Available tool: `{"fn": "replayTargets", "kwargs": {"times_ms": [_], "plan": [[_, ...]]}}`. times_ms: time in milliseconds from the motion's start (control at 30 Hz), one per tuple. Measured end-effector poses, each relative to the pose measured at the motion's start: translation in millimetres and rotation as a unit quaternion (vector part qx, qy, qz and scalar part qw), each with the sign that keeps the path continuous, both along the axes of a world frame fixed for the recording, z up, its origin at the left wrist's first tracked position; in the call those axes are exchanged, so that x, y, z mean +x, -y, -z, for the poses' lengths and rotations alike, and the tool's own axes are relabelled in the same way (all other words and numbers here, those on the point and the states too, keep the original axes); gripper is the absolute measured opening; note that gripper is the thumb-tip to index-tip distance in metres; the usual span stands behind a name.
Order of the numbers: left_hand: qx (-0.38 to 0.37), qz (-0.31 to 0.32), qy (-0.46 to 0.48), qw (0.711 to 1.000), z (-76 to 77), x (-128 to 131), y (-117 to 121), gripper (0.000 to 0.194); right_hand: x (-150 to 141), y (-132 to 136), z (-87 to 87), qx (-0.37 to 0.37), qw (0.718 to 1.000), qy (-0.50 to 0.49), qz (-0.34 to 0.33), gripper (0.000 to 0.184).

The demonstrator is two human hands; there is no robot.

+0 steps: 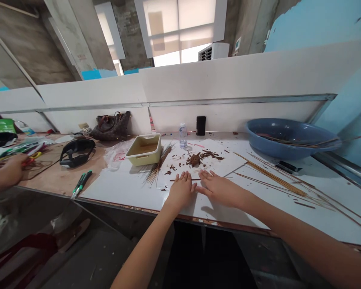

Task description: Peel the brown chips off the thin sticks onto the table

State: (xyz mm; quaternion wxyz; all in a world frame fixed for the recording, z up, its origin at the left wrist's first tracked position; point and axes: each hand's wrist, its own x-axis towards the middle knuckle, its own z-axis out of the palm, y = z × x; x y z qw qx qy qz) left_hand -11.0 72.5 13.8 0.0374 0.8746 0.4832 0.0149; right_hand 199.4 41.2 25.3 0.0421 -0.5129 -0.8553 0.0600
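My left hand lies flat on the white work surface with its fingers stretched forward. Beside it, my right hand is also flat, palm down, the thumbs nearly meeting. A thin dark brown stick runs sideways under the fingers of both hands, partly covered by them. Just beyond sits a lump of brown, clay-like material, with several short brown pieces scattered around it on a white sheet.
A cream plastic tub and a bundle of thin sticks stand to the left, a bottle and phone behind. At right are a blue basin and long thin sticks. Another person's hand works at far left.
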Motion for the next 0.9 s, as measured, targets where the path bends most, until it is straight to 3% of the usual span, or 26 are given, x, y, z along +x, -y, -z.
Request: {"fn": "replayTargets", "kwargs": {"times_ms": [67, 200, 300, 500, 600, 767, 900], "plan": [[0.007, 0.006, 0.0, 1.0, 5.4, -3.0, 12.7, 0.062, -12.4, 2.8, 9.4, 0.018, 1.0, -0.011, -0.015, 0.083], [0.027, -0.006, -0.001, 1.0, 18.4, -9.9, 41.3, 0.066, -25.2, 14.9, 41.2, 0.034, 0.999, -0.02, 0.021, 0.086], [0.031, -0.011, 0.01, 0.999, 22.6, -11.2, 46.6, 0.067, -22.1, 15.0, 54.5, 0.047, 0.998, -0.036, 0.019, 0.091], [0.009, -0.033, 0.012, 0.999, 5.4, 1.4, 13.1, 0.063, -13.4, -19.1, 40.1, 0.033, 0.999, -0.027, 0.018, 0.082], [0.02, -0.037, 0.01, 0.999, 7.3, 0.4, 18.5, 0.063, -15.5, -9.7, 43.2, 0.051, 0.998, -0.029, 0.022, 0.089], [0.065, -0.007, 0.022, 0.998, 25.9, -16.1, 47.1, 0.061, -14.6, 24.6, 58.2, 0.064, 0.998, -0.027, -0.008, 0.092], [0.04, -0.017, 0.025, 0.999, 14.7, -14.2, 29.7, 0.06, -13.0, 7.9, 45.4, 0.048, 0.999, -0.008, 0.004, 0.087]]}}
